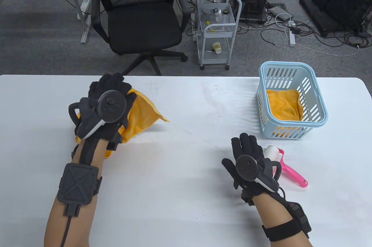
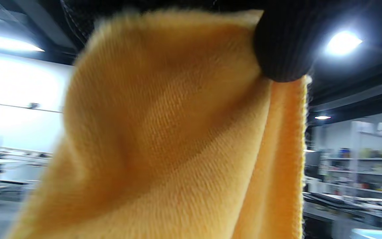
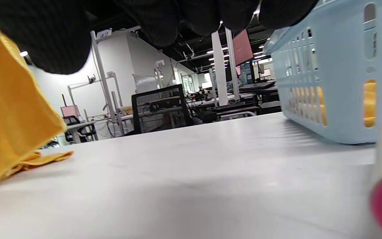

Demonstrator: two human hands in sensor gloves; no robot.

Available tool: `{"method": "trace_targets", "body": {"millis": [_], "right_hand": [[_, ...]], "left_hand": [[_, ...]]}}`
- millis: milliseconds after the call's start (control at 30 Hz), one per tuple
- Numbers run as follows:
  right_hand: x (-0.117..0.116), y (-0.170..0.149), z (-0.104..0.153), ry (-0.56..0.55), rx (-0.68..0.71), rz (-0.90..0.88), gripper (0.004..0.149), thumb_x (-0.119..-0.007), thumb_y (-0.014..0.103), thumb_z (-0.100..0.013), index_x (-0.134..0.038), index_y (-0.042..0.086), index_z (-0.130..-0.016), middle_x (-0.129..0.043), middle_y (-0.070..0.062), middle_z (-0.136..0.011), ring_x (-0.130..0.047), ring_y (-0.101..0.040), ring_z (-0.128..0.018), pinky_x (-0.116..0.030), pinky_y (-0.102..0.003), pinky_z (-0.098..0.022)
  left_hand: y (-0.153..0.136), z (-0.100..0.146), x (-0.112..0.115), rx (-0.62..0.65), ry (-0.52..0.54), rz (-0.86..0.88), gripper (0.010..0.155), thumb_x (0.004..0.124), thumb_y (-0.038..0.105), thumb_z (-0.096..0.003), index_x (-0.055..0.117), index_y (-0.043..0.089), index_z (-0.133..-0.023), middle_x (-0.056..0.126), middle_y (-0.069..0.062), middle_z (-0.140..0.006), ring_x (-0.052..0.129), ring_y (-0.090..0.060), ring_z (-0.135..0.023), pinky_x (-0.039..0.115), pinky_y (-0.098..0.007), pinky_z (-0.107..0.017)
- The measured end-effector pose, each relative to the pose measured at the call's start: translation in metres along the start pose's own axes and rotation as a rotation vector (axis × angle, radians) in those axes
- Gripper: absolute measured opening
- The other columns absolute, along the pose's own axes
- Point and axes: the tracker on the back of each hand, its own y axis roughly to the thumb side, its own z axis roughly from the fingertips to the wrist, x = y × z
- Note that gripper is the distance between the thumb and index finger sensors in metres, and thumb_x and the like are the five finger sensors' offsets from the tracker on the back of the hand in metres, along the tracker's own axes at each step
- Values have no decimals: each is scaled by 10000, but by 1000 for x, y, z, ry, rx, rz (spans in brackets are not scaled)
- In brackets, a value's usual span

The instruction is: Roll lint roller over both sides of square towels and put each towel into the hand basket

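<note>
Bench [image 1: 180, 171]: white top, carrying all items below.

Left hand [image 1: 109, 104]: black glove with a tracker on its back, raised over the left part of the bench. Fingers curled round an orange towel [image 1: 142, 113], which it grips by the upper edge. The cloth hangs in loose folds, one corner pointing right, the lower part bunched under the wrist. In the left wrist view a gloved fingertip [image 2: 284, 46] presses against the towel [image 2: 164, 139], which fills most of that view.

Right hand [image 1: 247, 160]: black glove with tracker, low over the bench toward the right front, palm down. Fingers fairly straight and spread, holding nothing.

Lint roller [image 1: 280, 160]: white roll on a pink handle, lying on the bench just beside the right hand, on its right side, handle pointing toward the front right. Whether the hand touches it cannot be told.

Basket [image 1: 316, 93]: pale blue plastic with slotted walls, standing upright on the right part of the bench, beyond the roller. Inside lies a second orange towel [image 1: 284, 104], crumpled on the bottom; in the right wrist view its colour shows through the basket [image 3: 337, 66] slots.
</note>
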Motion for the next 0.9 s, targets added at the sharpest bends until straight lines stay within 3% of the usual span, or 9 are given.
{"method": "trace_targets", "body": {"millis": [100, 267, 433, 633, 767, 900], "right_hand": [[5, 15, 6, -8, 76, -114, 910, -765, 664, -478, -442, 108, -1122, -385, -226, -1145, -396, -521, -1031, -549, -658, -664], [2, 48, 19, -3, 235, -267, 979, -755, 728, -438, -416, 119, -1125, -366, -213, -1154, -384, -511, -1045, -543, -668, -673], [-17, 64, 23, -22, 256, -231, 921, -753, 701, -450, -456, 135, -1114, -418, -200, -1144, -442, -499, -1039, -575, -656, -670], [-27, 57, 19, -65, 160, -213, 598, -754, 480, -539, -638, 205, -1056, -576, -161, -1103, -593, -463, -1007, -636, -632, -653], [-24, 37, 11, -109, 30, -253, 480, -787, 392, -541, -763, 191, -976, -741, -123, -1023, -744, -427, -943, -684, -617, -634], [-10, 16, 6, -169, -64, -220, 429, -823, 345, -532, -815, 201, -936, -813, -112, -971, -821, -409, -890, -710, -612, -617]], "left_hand": [[45, 23, 17, 131, -62, -4, 351, 827, 546, -481, 853, 313, -742, 834, 3, -1035, 829, -380, -992, 623, -645, -735], [111, 64, 70, 321, -227, -64, 357, 816, 560, -470, 908, 277, -667, 899, 14, -978, 883, -369, -950, 642, -644, -725], [144, 96, 100, 459, -312, -53, 361, 786, 553, -471, 903, 282, -679, 895, 17, -983, 882, -362, -953, 643, -640, -726], [147, 110, 87, 532, -309, 22, 368, 808, 560, -457, 899, 274, -670, 886, 26, -990, 878, -353, -961, 640, -643, -729], [132, 112, 65, 537, -320, 122, 388, 857, 560, -436, 906, 253, -668, 887, 28, -988, 882, -350, -959, 638, -649, -729], [104, 111, 41, 477, -232, 25, 389, 894, 568, -410, 903, 273, -663, 886, 50, -994, 889, -330, -965, 640, -648, -734]]}}
